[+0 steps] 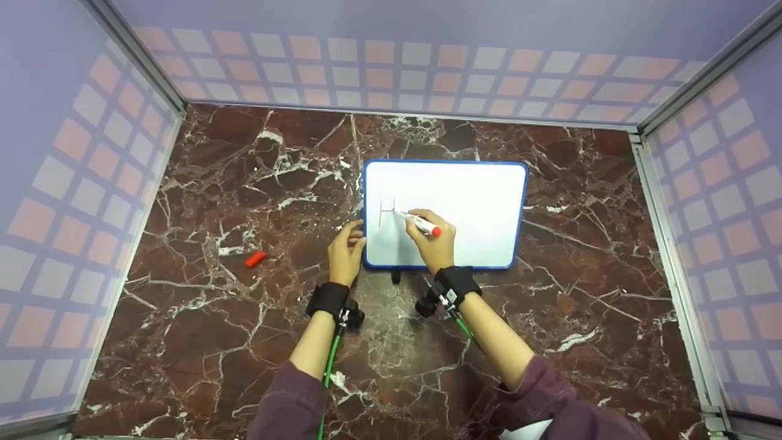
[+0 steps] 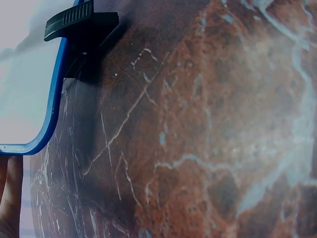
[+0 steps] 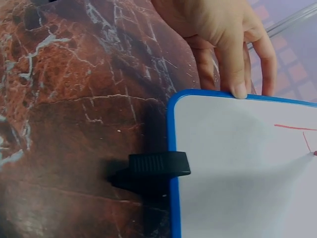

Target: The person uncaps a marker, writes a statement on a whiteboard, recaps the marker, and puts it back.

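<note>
A whiteboard (image 1: pixel 470 208) with a blue rim lies flat on the marbled surface. My right hand (image 1: pixel 437 241) grips a white marker (image 1: pixel 421 223) with a red end, its tip at the board beside thin red strokes (image 1: pixel 380 212) resembling an H. At the board's left edge, my left hand (image 1: pixel 346 250) holds the rim. The right wrist view shows the left thumb (image 3: pixel 238 89) over the blue rim, with the other fingertips hidden behind it. Only part of the left fingers (image 2: pixel 11 193) appears in the left wrist view.
A red marker cap (image 1: pixel 255 259) lies on the marbled tabletop (image 1: pixel 244 342), left of the board. A black clip (image 3: pixel 158 164) sits on the board's near edge. Panels with pink and white squares (image 1: pixel 379 67) enclose the back and both sides.
</note>
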{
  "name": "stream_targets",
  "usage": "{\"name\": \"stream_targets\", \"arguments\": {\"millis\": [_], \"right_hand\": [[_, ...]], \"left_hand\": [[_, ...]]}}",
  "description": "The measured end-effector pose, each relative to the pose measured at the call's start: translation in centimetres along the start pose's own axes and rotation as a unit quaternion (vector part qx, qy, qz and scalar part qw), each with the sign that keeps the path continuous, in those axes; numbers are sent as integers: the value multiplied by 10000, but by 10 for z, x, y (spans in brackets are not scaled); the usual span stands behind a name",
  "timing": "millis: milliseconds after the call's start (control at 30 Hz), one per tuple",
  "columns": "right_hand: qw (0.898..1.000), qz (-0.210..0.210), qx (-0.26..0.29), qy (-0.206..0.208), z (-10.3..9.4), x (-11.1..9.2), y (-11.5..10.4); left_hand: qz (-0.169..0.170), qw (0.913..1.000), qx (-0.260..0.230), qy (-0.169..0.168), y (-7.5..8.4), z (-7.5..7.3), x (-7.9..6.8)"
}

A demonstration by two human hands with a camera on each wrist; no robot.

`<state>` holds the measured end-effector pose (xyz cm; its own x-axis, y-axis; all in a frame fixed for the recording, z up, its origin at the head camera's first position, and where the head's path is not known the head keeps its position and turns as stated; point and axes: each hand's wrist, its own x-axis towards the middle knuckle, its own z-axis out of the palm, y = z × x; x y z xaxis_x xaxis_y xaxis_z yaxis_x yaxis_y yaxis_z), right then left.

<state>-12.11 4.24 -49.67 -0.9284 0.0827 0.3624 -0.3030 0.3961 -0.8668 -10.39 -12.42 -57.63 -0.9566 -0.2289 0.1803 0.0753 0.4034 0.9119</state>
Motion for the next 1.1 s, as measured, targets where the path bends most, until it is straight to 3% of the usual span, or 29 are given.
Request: {"name": "stream_targets", "arguments": {"millis": [733,1100], "right_hand": [[9995,141,73,-281,0,-16,5],[10000,70,-13,67,-7,-12,4]], "left_hand": [[51,9999,106,11,-1,0,1],[-101,9999,86,-22,3,-1,0]]}}
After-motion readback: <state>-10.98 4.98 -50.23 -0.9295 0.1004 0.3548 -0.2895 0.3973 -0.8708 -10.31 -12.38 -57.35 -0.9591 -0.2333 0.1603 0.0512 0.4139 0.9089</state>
